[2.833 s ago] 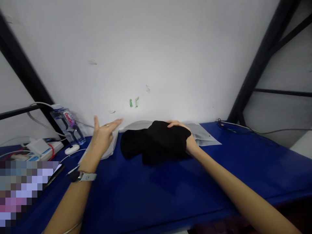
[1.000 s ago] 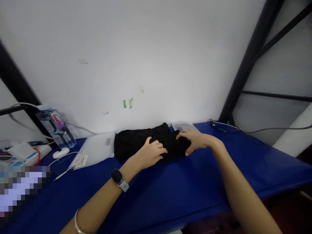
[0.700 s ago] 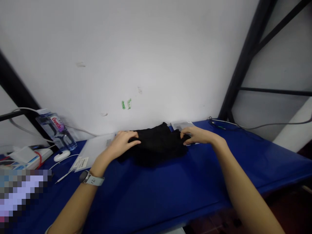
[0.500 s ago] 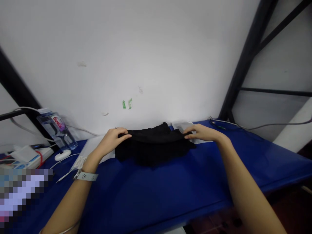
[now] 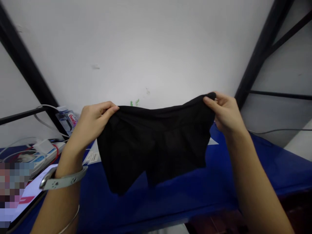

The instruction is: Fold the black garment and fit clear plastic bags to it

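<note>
A pair of black shorts (image 5: 156,143) hangs spread out between my hands, above the blue-covered surface. My left hand (image 5: 96,122) pinches the left corner of the waistband, thumb on the near side. At the other corner, my right hand (image 5: 225,110) grips the waistband and sits a little higher than the left. Two short legs of cloth dangle below, with a notch between them. Behind the shorts, a clear plastic bag (image 5: 92,156) with a printed label shows only in part.
The blue surface (image 5: 185,198) runs up to a white wall. On the left are a water bottle (image 5: 67,118), a white power strip (image 5: 48,159) with cables, and a tablet-like screen (image 5: 31,198). Black metal posts (image 5: 258,52) rise at both sides.
Both hands have lifted the black shorts up and nearer to me from the blue surface. The hands are wider apart, and the cloth now hangs open. My view has shifted slightly.
</note>
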The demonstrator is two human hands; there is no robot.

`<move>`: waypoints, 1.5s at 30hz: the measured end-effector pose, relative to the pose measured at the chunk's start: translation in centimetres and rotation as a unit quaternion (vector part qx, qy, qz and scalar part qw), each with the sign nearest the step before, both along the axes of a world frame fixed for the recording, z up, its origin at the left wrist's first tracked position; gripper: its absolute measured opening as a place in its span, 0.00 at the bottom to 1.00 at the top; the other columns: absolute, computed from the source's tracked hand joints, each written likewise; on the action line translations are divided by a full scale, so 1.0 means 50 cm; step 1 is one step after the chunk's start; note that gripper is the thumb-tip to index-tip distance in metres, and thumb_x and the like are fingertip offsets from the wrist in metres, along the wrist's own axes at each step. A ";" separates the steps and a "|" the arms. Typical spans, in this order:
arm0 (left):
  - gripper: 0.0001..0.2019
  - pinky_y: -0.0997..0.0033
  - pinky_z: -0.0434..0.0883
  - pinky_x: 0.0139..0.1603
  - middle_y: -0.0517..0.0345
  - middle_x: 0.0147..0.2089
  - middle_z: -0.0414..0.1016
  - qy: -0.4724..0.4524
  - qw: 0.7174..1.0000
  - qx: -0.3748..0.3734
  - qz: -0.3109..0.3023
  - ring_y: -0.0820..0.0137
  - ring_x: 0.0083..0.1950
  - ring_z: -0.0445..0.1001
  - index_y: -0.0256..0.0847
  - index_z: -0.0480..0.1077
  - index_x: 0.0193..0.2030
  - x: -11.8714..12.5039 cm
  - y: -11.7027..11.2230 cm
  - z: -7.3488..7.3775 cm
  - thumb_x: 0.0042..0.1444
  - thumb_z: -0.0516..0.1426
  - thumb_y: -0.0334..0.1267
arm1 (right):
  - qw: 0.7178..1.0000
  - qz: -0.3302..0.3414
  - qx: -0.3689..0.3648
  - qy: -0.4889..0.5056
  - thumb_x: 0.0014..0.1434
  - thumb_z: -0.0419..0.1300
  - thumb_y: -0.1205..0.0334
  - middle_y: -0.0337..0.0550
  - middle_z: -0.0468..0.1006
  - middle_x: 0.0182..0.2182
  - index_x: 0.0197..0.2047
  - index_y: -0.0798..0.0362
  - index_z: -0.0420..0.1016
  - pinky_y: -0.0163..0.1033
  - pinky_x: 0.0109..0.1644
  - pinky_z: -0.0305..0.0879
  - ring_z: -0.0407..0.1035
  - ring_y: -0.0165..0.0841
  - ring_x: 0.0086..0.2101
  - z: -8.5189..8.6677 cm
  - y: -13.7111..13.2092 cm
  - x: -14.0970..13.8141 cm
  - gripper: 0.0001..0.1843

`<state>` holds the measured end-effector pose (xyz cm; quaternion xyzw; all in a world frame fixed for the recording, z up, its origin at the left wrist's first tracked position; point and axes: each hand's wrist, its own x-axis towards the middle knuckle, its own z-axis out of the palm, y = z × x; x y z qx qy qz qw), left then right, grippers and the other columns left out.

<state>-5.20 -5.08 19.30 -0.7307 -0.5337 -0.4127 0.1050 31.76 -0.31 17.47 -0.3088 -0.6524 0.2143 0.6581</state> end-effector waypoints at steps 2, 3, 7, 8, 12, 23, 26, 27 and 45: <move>0.17 0.74 0.59 0.31 0.64 0.22 0.65 0.015 1.000 -0.019 -0.006 0.72 0.28 0.64 0.41 0.71 0.30 -0.011 0.044 0.001 0.59 0.49 0.49 | 0.999 -0.023 -0.015 -0.034 0.53 0.65 0.52 0.39 0.74 0.27 0.33 0.50 0.73 0.41 0.36 0.67 0.70 0.33 0.30 0.009 0.046 -0.016 0.11; 0.17 0.74 0.59 0.32 0.63 0.24 0.67 0.024 0.999 -0.038 -0.013 0.71 0.29 0.65 0.41 0.71 0.31 -0.017 0.075 -0.005 0.59 0.49 0.49 | 0.997 -0.037 -0.027 -0.056 0.53 0.64 0.51 0.39 0.74 0.26 0.34 0.51 0.73 0.42 0.35 0.67 0.70 0.34 0.30 0.008 0.077 -0.025 0.12; 0.19 0.71 0.64 0.38 0.56 0.35 0.75 0.037 0.990 -0.127 0.037 0.67 0.37 0.71 0.40 0.73 0.43 -0.045 0.203 -0.058 0.60 0.47 0.49 | 0.970 -0.166 -0.090 -0.154 0.56 0.60 0.53 0.43 0.75 0.26 0.39 0.55 0.72 0.45 0.40 0.66 0.71 0.39 0.32 -0.038 0.193 -0.052 0.14; 0.20 0.70 0.65 0.41 0.53 0.40 0.77 0.035 0.985 -0.162 0.053 0.65 0.40 0.72 0.40 0.71 0.49 -0.051 0.223 -0.076 0.60 0.47 0.49 | 0.952 -0.214 -0.102 -0.194 0.56 0.59 0.54 0.44 0.76 0.27 0.44 0.57 0.71 0.46 0.43 0.65 0.71 0.40 0.34 -0.057 0.211 -0.053 0.16; 0.27 0.56 0.64 0.55 0.44 0.58 0.69 0.057 0.973 -0.203 0.098 0.56 0.56 0.68 0.40 0.60 0.63 -0.067 0.236 -0.145 0.61 0.46 0.50 | 0.884 -0.292 -0.157 -0.331 0.60 0.54 0.54 0.51 0.77 0.39 0.55 0.56 0.64 0.50 0.49 0.62 0.71 0.43 0.43 -0.140 0.222 -0.029 0.23; 0.21 0.47 0.56 0.63 0.53 0.65 0.64 0.154 0.950 -0.264 -0.070 0.56 0.66 0.58 0.51 0.67 0.59 0.052 0.144 -0.274 0.62 0.47 0.50 | 0.712 -0.322 -0.250 -0.572 0.50 0.63 0.62 0.56 0.77 0.41 0.40 0.56 0.75 0.44 0.40 0.66 0.72 0.46 0.43 -0.219 0.141 -0.024 0.13; 0.21 0.45 0.54 0.64 0.55 0.66 0.62 0.173 0.943 -0.276 -0.067 0.55 0.68 0.55 0.52 0.65 0.61 0.075 0.132 -0.287 0.63 0.47 0.50 | 0.709 -0.352 -0.233 -0.565 0.55 0.56 0.71 0.60 0.77 0.40 0.40 0.60 0.75 0.41 0.41 0.64 0.72 0.45 0.43 -0.212 0.134 -0.032 0.11; 0.22 0.45 0.54 0.64 0.55 0.66 0.62 0.177 0.940 -0.284 -0.064 0.54 0.68 0.55 0.52 0.64 0.61 0.077 0.131 -0.292 0.63 0.47 0.50 | 0.707 -0.362 -0.226 -0.563 0.56 0.53 0.72 0.61 0.77 0.40 0.41 0.61 0.75 0.40 0.41 0.63 0.72 0.45 0.44 -0.208 0.131 -0.033 0.12; 0.31 0.39 0.60 0.59 0.47 0.71 0.50 0.186 0.980 -0.009 0.068 0.42 0.68 0.52 0.48 0.58 0.66 0.096 0.124 -0.333 0.55 0.58 0.35 | 0.758 -0.083 0.174 -0.623 0.61 0.54 0.68 0.51 0.71 0.48 0.46 0.54 0.67 0.40 0.41 0.64 0.68 0.37 0.42 -0.246 0.023 -0.208 0.09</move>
